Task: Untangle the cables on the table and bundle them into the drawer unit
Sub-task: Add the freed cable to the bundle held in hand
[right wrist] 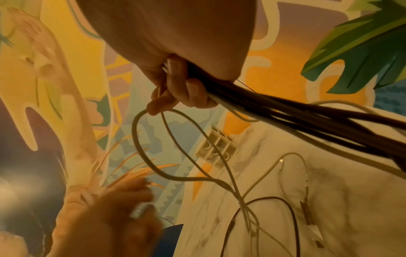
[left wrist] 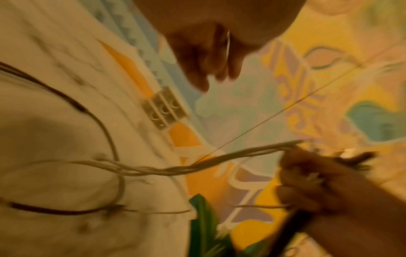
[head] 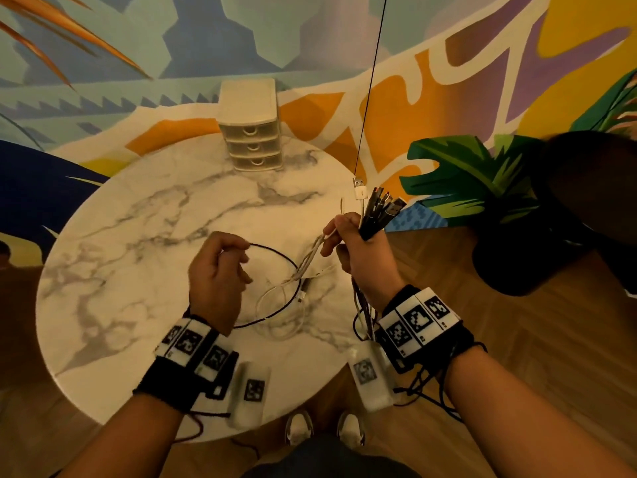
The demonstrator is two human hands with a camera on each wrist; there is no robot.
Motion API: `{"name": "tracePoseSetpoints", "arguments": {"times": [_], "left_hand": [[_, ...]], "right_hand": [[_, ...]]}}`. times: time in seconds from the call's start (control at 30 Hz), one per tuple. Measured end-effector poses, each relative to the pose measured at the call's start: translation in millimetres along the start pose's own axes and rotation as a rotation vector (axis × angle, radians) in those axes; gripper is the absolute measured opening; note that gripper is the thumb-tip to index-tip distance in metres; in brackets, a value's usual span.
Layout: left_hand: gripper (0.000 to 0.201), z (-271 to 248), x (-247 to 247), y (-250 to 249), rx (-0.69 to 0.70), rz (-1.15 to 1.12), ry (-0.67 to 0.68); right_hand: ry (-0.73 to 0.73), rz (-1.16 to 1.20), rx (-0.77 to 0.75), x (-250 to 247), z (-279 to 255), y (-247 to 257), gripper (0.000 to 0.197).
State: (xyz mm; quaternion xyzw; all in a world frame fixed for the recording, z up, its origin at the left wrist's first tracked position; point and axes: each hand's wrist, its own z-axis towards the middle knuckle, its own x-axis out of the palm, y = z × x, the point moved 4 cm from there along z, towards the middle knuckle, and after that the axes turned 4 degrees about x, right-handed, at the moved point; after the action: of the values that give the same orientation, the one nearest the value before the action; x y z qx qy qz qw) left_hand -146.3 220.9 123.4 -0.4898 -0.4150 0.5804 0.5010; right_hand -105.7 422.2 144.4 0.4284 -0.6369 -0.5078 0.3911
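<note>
Both wrists carry black bands with white marker blocks, low over the near edge of the round white marble-patterned table (head: 113, 288). Just above them, the left hand (head: 217, 277) hovers over the tabletop with its fingers curled, pinching a thin black cable (head: 275, 253) that arcs away to the right. Between the hands, loose white cables (head: 275, 305) lie tangled with that black one on the marble. Over the table's right edge, the right hand (head: 358, 250) grips an upright bundle of dark cables (head: 382, 212), plug ends fanned above the fist, and holds a raised white cable loop (right wrist: 149, 147). Well beyond both hands, at the far edge, stands the small white three-drawer plastic unit (head: 251, 125), drawers closed.
</note>
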Motion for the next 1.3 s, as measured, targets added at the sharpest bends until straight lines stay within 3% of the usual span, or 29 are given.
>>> {"name": "tracePoseSetpoints", "arguments": {"times": [0.07,0.13,0.17,0.3,0.4,0.47,0.57,0.7,0.77,0.9,0.97,1.1,1.2,1.23,1.3], "left_hand": [[0.035,3,12,32,-0.076,0.205,0.286],[0.035,-7,33,55,-0.018,0.434,0.608],[0.03,-13,42,61,0.028,0.481,0.68],[0.003,-7,52,75,-0.001,0.528,0.579],[0.011,5,49,81,0.008,0.686,0.644],[0.007,9,48,79,0.001,0.656,0.703],[0.035,3,53,86,-0.041,0.622,0.824],[0.021,5,49,101,-0.061,0.805,0.826],[0.024,22,34,100,0.009,0.955,0.776],[0.019,76,-7,72,0.309,1.052,0.463],[0.011,91,-26,68,0.382,1.127,0.375],[0.023,88,-51,101,0.296,1.31,0.527],[0.037,86,-63,118,0.046,1.279,0.509],[0.039,85,-63,118,0.03,1.219,0.493],[0.033,76,-55,112,0.192,1.104,0.528]], "right_hand": [[0.004,0.018,0.012,0,-1,0,0.034],[0.009,0.025,0.025,1,-1,-1,0.034],[0.009,0.025,0.033,1,-2,-2,0.034],[-0.033,0.04,0.029,-6,-3,-1,0.034],[-0.118,0.11,0.042,-17,-4,-1,0.034],[-0.172,0.155,0.065,-23,-3,-3,0.034],[-0.21,0.173,0.088,-27,-2,-5,0.036],[-0.229,0.141,0.082,-34,1,-3,0.035],[-0.255,0.128,0.075,-39,1,-5,0.034],[-0.342,0.17,0.063,-46,1,-10,0.032],[-0.384,0.216,0.049,-50,3,-9,0.032],[-0.404,0.231,0.018,-51,6,-7,0.031],[-0.403,0.228,0.007,-44,7,-12,0.03],[-0.415,0.243,0.018,-44,9,-13,0.031],[-0.451,0.277,0.041,-50,13,-13,0.031]]}}
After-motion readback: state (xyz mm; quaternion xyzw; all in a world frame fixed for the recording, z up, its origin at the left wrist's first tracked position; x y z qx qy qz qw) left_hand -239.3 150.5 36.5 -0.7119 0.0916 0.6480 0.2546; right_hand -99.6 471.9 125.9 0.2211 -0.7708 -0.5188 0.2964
